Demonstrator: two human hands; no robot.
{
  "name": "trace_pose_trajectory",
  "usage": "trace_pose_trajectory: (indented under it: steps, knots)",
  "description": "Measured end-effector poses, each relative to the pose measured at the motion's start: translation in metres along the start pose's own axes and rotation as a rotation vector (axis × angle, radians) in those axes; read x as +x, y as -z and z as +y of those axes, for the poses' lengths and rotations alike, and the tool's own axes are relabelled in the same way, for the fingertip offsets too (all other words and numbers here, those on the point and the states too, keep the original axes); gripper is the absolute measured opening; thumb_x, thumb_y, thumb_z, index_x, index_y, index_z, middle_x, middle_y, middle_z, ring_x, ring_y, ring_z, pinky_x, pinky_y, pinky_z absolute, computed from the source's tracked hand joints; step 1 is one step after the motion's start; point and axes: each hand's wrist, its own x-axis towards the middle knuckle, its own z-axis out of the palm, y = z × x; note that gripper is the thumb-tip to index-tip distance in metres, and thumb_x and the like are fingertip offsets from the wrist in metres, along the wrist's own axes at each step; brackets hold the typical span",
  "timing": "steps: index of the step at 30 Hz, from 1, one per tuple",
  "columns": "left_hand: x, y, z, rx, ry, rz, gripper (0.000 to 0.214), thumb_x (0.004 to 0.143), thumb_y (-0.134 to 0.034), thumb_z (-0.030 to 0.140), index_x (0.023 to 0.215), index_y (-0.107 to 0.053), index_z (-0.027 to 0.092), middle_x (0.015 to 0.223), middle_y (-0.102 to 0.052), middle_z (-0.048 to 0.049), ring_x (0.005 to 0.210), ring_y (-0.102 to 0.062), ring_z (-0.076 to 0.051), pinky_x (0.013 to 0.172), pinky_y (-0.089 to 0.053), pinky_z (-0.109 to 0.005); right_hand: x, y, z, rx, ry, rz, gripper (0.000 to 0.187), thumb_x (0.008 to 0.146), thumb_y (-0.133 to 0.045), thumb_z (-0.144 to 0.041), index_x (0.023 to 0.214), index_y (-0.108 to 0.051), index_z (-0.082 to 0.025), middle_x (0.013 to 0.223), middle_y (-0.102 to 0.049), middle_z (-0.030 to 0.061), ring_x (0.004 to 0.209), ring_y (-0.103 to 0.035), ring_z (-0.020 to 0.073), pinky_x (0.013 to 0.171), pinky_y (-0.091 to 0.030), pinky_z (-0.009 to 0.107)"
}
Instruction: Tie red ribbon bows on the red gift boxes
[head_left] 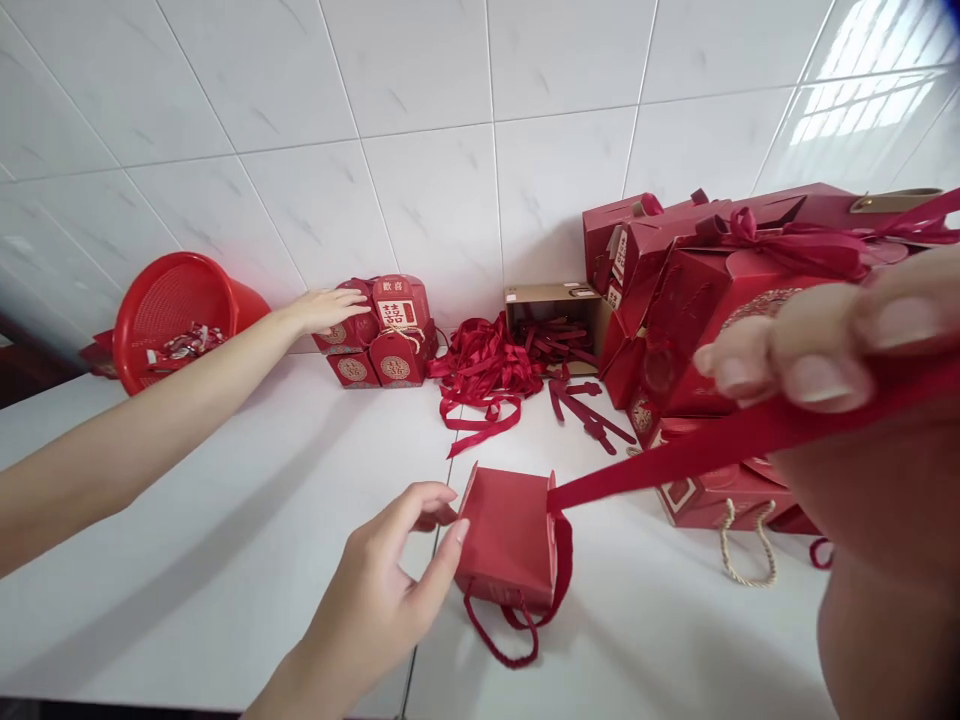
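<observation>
A small red gift box (510,525) lies on the white table in front of me, a dark red rope handle (502,645) hanging toward me. At its left edge is my left hand (394,570), thumb and curled fingers closed on that side. Close to the camera, my right hand (810,350) grips a wide red ribbon (675,440). The ribbon runs taut to the box's right side, and another length loops down beside the box. My right hand is blurred and hides part of the larger boxes behind it.
Another person's hand (330,308) reaches from the left onto stacked red boxes (397,360). A red plastic basket (251,300) with wrapped pieces lies tipped at left. Loose ribbon (491,360), an open cardboard box (551,292) and larger red gift boxes (686,310) line the wall.
</observation>
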Motion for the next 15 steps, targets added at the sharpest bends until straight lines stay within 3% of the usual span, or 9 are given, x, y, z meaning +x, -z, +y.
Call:
trace_pose_trajectory:
  steps: [2, 4, 6, 9, 15]
  knots:
    - [-0.003, -0.005, -0.003, -0.090, 0.073, 0.051, 0.010, 0.087, -0.054, 0.026, 0.097, -0.053, 0.024, 0.085, -0.067, 0.0000, 0.071, -0.066, -0.014, 0.066, -0.053, -0.023, -0.001, -0.013, 0.001, 0.209, 0.082, 0.036, 0.027, 0.089, -0.049, -0.053, 0.076, -0.058, -0.032, 0.073, -0.060, 0.0004, 0.069, -0.058, 0.0168, 0.065, -0.045, 0.030]
    - [-0.004, -0.009, -0.002, -0.165, 0.127, 0.112, 0.010, 0.088, -0.053, 0.026, 0.097, -0.052, 0.023, 0.081, -0.068, -0.0001, 0.070, -0.066, -0.014, 0.065, -0.054, -0.022, -0.002, -0.039, 0.009, 0.241, -0.081, -0.162, 0.025, 0.091, -0.052, -0.043, 0.074, -0.057, -0.025, 0.069, -0.055, -0.0002, 0.062, -0.052, 0.0140, 0.056, -0.041, 0.027]
    - [-0.003, -0.011, 0.000, -0.216, 0.160, 0.154, 0.013, 0.088, -0.053, 0.027, 0.099, -0.051, 0.023, 0.079, -0.068, 0.0000, 0.070, -0.066, -0.014, 0.064, -0.054, -0.022, -0.004, -0.069, 0.021, 0.124, -0.217, -0.396, 0.028, 0.091, -0.050, -0.037, 0.069, -0.054, -0.020, 0.071, -0.053, 0.0005, 0.061, -0.049, 0.0125, 0.056, -0.040, 0.026]
    - [-0.003, -0.012, 0.001, -0.264, 0.205, 0.176, 0.015, 0.088, -0.053, 0.028, 0.102, -0.049, 0.023, 0.076, -0.066, 0.0009, 0.068, -0.064, -0.013, 0.061, -0.052, -0.021, -0.007, -0.100, 0.042, -0.115, -0.235, -0.595, 0.029, 0.090, -0.047, -0.029, 0.064, -0.049, -0.018, 0.079, -0.054, 0.0032, 0.075, -0.051, 0.0158, 0.072, -0.042, 0.031]
    - [-0.004, -0.014, 0.004, -0.317, 0.222, 0.179, 0.016, 0.088, -0.053, 0.028, 0.102, -0.048, 0.022, 0.071, -0.064, 0.0025, 0.060, -0.059, -0.011, 0.057, -0.049, -0.020, -0.009, -0.113, 0.062, -0.173, -0.260, -0.671, 0.026, 0.089, -0.044, -0.029, 0.067, -0.053, -0.018, 0.084, -0.055, 0.0043, 0.078, -0.051, 0.0172, 0.074, -0.041, 0.032]
